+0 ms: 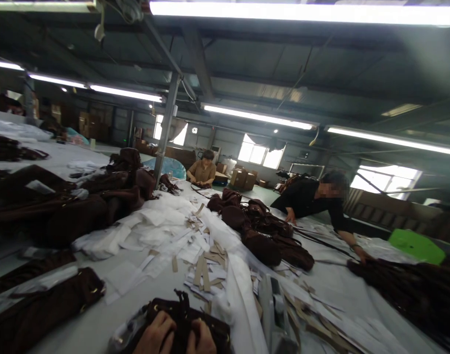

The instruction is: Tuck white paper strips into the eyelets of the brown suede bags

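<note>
A dark brown drawstring bag (218,325) with metal eyelets lies at the bottom of the view, right in front of me. My left hand (156,334) has its fingers curled on the bag's top edge. Close beside it, my right hand (202,338) grips the bag near the middle, where a dark cord (182,301) sticks up between the two hands. The lower part of both hands is cut off by the frame. Clear plastic (124,330) shows along the bag's left side. Another brown bag (59,305) with eyelets lies to the left.
Heaped brown bags (110,206) lie at left, more (262,231) at centre right. White paper (151,221) and cardboard strips (203,273) litter the table. A grey device (274,307) stands right of my hands. One co-worker (309,196) handles bags at right; another person (203,169) sits farther back.
</note>
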`<state>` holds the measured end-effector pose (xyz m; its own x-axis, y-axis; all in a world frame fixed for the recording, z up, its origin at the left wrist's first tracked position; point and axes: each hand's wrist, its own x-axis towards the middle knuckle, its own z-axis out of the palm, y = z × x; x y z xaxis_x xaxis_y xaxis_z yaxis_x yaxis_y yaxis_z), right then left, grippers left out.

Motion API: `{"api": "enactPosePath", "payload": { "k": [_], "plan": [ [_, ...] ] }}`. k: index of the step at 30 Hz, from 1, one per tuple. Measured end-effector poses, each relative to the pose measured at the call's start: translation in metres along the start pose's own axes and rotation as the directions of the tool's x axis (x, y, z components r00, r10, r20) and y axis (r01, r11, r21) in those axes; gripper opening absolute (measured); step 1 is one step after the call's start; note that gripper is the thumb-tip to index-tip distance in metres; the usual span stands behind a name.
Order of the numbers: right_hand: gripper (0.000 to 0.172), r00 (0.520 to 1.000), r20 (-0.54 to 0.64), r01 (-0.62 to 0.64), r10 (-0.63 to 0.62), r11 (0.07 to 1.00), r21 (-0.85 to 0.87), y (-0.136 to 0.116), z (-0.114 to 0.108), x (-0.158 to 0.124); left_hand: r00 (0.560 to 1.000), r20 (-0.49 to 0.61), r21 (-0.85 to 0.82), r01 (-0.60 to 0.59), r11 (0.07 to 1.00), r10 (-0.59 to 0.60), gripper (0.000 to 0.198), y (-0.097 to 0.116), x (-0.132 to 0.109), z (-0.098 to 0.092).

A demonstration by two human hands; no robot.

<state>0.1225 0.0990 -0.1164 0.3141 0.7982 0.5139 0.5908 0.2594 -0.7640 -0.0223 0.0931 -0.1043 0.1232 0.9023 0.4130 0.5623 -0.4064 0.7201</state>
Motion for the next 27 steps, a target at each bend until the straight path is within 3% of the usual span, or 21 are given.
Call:
{"api": "enactPosePath", "payload": {
  "k": [3,7,11,14,17,22,27],
  "plan": [
    [0.030,0.992,0.050,-0.118,0.117,0.993,0.021,-0.003,-0.018,0.003,0.997,-0.076,-0.022,0.028,0.999,-0.030,0.028,0.004,-0.007,-0.002],
    [0.037,0.954,0.163,-0.263,0.253,0.964,0.043,-0.025,-0.031,0.011,0.993,-0.058,-0.071,0.102,0.992,-0.106,0.027,0.017,-0.004,-0.015],
    [0.046,0.959,0.228,-0.186,0.170,0.982,0.046,-0.036,-0.023,0.011,0.994,-0.029,-0.079,0.101,0.992,-0.104,0.029,0.024,-0.001,-0.021],
    [0.055,0.940,0.332,-0.089,0.076,0.996,0.024,-0.040,-0.014,0.012,0.997,0.056,-0.066,0.062,0.996,-0.058,0.032,0.028,-0.001,-0.022],
    [0.058,0.926,0.367,-0.070,0.088,0.996,-0.064,-0.046,-0.008,0.016,0.993,0.112,-0.032,0.045,0.998,-0.041,0.032,0.031,-0.002,-0.023],
    [0.046,0.921,0.348,-0.111,0.174,0.975,-0.194,-0.051,-0.003,0.020,0.988,0.141,0.006,0.060,0.998,-0.061,0.028,0.035,-0.001,-0.025],
    [0.033,0.921,0.351,-0.166,0.169,0.985,-0.039,-0.043,-0.011,0.023,0.987,0.150,0.031,0.062,0.998,-0.065,0.027,0.037,0.000,-0.025]
  ]
}}
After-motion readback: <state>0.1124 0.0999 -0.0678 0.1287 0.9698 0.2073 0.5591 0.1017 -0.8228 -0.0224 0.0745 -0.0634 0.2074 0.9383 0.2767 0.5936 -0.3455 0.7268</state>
